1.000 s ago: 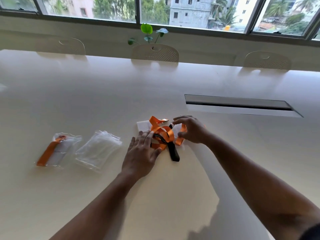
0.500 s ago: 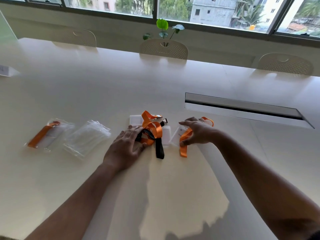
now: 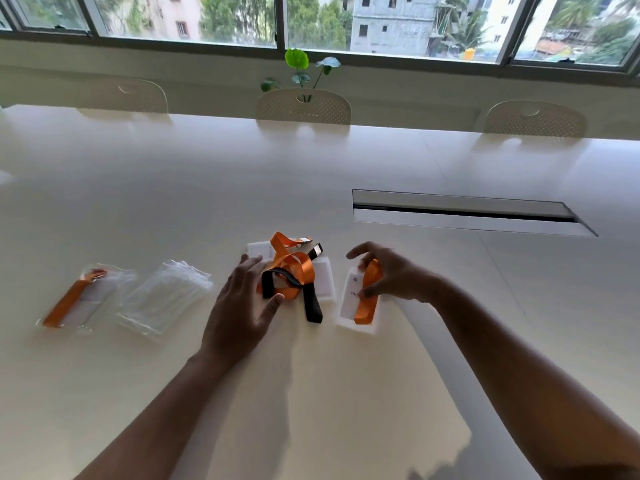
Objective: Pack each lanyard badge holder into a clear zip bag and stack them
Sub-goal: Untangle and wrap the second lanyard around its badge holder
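A tangle of orange and black lanyards [image 3: 291,275] with white badge holders lies mid-table. My left hand [image 3: 242,303] hovers flat and spread at its left side, fingers straight. My right hand [image 3: 388,275] pinches the folded orange lanyard [image 3: 367,296] of a separate white badge holder [image 3: 349,299], which lies to the right of the pile. At the left sits a pile of empty clear zip bags [image 3: 162,299], and further left a packed bag [image 3: 79,299] with an orange lanyard inside.
The white table [image 3: 311,393] has a long cable slot [image 3: 464,213] at the back right. Three pale chairs [image 3: 304,107] stand along the far edge, with a small plant [image 3: 301,71] behind them under the window.
My right hand has drawn one orange lanyard and its badge holder out of the tangle and to the right. My left hand stayed at the pile's left side.
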A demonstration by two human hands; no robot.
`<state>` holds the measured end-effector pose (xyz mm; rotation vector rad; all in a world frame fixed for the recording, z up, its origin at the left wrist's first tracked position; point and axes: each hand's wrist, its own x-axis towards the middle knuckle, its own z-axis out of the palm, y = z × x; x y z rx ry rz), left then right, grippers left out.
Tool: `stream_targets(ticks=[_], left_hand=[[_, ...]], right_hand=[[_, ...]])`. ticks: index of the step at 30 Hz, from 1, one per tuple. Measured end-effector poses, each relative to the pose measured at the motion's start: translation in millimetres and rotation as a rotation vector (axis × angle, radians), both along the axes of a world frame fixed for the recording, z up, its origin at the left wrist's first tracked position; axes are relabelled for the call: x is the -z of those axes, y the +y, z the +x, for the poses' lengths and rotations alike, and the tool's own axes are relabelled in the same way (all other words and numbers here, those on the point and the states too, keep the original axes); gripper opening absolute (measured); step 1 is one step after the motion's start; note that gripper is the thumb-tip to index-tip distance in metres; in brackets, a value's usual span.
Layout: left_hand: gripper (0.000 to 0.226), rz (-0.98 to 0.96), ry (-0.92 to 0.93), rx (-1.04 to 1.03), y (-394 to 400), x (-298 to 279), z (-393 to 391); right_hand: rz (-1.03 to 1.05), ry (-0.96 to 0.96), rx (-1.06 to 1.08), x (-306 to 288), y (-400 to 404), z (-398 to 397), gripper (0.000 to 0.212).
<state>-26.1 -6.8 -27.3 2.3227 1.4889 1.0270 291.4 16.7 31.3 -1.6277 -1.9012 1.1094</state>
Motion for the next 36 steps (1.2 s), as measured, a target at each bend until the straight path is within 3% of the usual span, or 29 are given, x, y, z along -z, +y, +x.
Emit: stream_targets(ticks=[5,10,15,19,22,25,29,31,33,36], left_hand=[[0.050,-0.022,-0.187,0.204,-14,-20,27],[0.042,-0.425,-0.447,0.395,-18,-57,65],[0.028,-0.477,-0.546,0.367,-9,-64,62],[0.026,-0.544,-0.619,0.330,-6,-56,45],[0.029,-0.565,-0.707,0.328,-1,-53,30],[0.038,-0.590,-0.766,0.314,3,-54,19],[0.043,-0.655,-0.760,0.346,0,-51,20],[0.044,-0.664,-0.722,0.362,-2,-51,23],[0.045,-0.648,-0.687,0.387,-3,-51,25],[0.045,-0.605,-0.646,0.412,-3,-52,27]], right_hand=[[0.164,0.352,0.052,-21,-21,-10,0.063],[0.302,0.501,0.058,-44,-35,-38,0.051],[0.320,0.569,0.081,-47,-43,-54,0.032],[0.274,0.603,0.274,-43,-48,-40,0.033],[0.369,0.628,0.503,-45,-51,-16,0.037],[0.513,0.509,0.769,-46,-52,13,0.039],[0.479,-0.245,0.870,-33,-56,38,0.037],[0.445,-0.383,0.833,-24,-58,28,0.030],[0.501,-0.402,0.781,-16,-60,6,0.023],[0.439,-0.084,0.521,-17,-62,-34,0.016]])
